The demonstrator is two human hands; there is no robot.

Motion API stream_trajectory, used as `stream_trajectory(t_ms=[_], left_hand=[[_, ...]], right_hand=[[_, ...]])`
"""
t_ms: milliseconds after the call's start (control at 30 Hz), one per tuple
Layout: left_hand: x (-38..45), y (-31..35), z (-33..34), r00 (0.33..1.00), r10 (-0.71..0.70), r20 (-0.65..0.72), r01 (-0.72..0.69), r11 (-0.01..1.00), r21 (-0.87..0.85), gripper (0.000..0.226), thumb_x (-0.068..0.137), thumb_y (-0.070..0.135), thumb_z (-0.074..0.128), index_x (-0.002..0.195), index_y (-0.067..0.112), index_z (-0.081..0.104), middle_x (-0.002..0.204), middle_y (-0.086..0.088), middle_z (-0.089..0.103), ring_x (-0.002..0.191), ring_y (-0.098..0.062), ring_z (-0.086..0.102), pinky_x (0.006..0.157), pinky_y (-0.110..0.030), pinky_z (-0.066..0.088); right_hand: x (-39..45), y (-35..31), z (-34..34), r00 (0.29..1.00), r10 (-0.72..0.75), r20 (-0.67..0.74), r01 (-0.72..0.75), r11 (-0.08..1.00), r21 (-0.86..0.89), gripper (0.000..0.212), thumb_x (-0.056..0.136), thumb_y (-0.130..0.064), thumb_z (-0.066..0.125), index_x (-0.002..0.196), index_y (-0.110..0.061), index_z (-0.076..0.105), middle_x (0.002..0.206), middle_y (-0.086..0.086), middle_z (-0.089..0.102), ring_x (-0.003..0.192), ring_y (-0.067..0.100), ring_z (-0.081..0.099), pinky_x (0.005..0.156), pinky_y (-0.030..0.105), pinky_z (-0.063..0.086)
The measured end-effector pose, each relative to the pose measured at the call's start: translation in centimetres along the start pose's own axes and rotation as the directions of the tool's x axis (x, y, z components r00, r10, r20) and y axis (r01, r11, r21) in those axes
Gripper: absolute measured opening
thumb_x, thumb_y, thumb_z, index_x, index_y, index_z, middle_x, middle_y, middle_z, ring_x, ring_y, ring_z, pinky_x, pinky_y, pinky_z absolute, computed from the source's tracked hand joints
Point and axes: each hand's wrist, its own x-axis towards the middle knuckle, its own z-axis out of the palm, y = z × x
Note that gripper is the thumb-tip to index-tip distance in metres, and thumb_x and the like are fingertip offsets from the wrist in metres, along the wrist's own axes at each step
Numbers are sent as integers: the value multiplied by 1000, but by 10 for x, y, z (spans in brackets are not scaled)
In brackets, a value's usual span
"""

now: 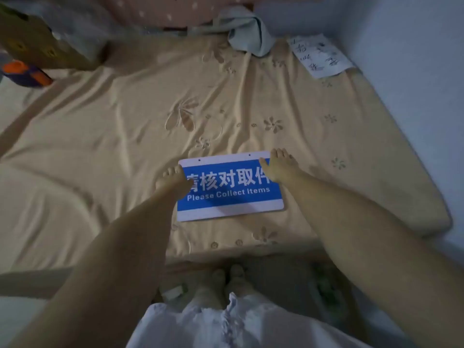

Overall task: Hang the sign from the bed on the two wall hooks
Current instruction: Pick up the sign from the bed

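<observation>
A blue and white sign point(229, 197) reading "Please Collect Items" lies flat on the tan bed sheet point(125, 126), with two small holes along its far edge. My left hand point(172, 180) rests on the sign's left edge, fingers curled over the border. My right hand point(278, 165) lies on the sign's far right corner, thumb on the blue face. Whether either hand grips the sign or only touches it is unclear. No wall hooks are in view.
A pale wall point(414, 96) runs along the bed's right side. A white paper with handwriting point(321, 55) lies at the far right corner. Grey cloth point(248, 33) and a pink pillow point(163, 11) lie at the head; a cardboard box point(40, 43) stands far left.
</observation>
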Motion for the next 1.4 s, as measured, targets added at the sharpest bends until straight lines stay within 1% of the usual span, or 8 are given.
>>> stream_trajectory(t_ms=[300, 500, 767, 867, 1067, 1200, 1300, 1400], left_hand=[[-3, -11, 30, 990, -137, 15, 138, 987, -84, 50, 97, 31, 32, 134, -4, 36, 133, -24, 40, 126, -39, 37, 107, -45, 33], [-3, -1, 36, 972, -235, -3, 229, 946, -228, 43, 94, 14, 38, 131, -8, 33, 140, -27, 38, 130, -39, 36, 105, -44, 31], [9, -2, 42, 918, -396, 22, 361, 811, -461, 57, 96, 38, 34, 129, -9, 38, 135, -27, 46, 121, -41, 48, 99, -46, 40], [9, -4, 41, 895, -444, 53, 400, 742, -539, 63, 94, 43, 36, 131, -8, 37, 134, -26, 49, 120, -41, 50, 99, -45, 42], [6, -8, 40, 892, -447, 63, 292, 464, -837, 62, 93, 48, 37, 131, -2, 32, 129, -19, 53, 115, -35, 54, 84, -37, 38], [3, -8, 26, 946, -322, -19, 137, 455, -880, 39, 95, 41, 39, 114, 7, 38, 124, -15, 56, 106, -29, 57, 80, -33, 36], [1, -5, 16, 963, -231, -136, -11, 474, -881, 46, 95, 37, 40, 139, 25, 37, 133, -5, 56, 115, -27, 56, 84, -31, 38], [3, 3, -1, 961, -223, -164, -46, 457, -888, 52, 95, 37, 40, 145, 34, 28, 134, -2, 56, 113, -24, 57, 83, -30, 39]], right_hand=[[2, 3, 30, 981, 195, 17, -196, 974, 111, 50, 98, -36, 32, 131, 0, 42, 138, 17, 42, 128, 30, 36, 106, 38, 30], [9, 2, 45, 949, 312, 46, -315, 928, 200, 48, 97, -35, 36, 132, -3, 40, 138, 17, 41, 124, 30, 42, 99, 39, 37], [19, 3, 57, 943, 327, 65, -322, 843, 430, 47, 97, -31, 41, 130, 0, 37, 134, 18, 43, 116, 35, 51, 94, 43, 45], [19, 2, 60, 940, 339, -41, -270, 811, 519, 45, 94, -34, 45, 121, 2, 41, 122, 19, 52, 104, 35, 58, 87, 46, 51], [17, -2, 63, 928, 370, -46, -216, 633, 744, 39, 92, -50, 41, 93, -11, 37, 74, 6, 55, 69, 27, 63, 72, 44, 56], [15, -1, 57, 957, 279, -73, -65, 454, 889, 32, 95, -40, 42, 109, -11, 43, 99, 9, 63, 73, 20, 64, 62, 33, 55], [14, 1, 45, 965, 206, -162, 75, 376, 924, 43, 98, -31, 41, 139, -19, 40, 108, 2, 62, 81, 15, 64, 55, 17, 50], [14, 2, 30, 952, 203, -228, 133, 397, 908, 46, 99, -32, 39, 143, -23, 35, 110, 3, 63, 78, 14, 64, 54, 18, 49]])
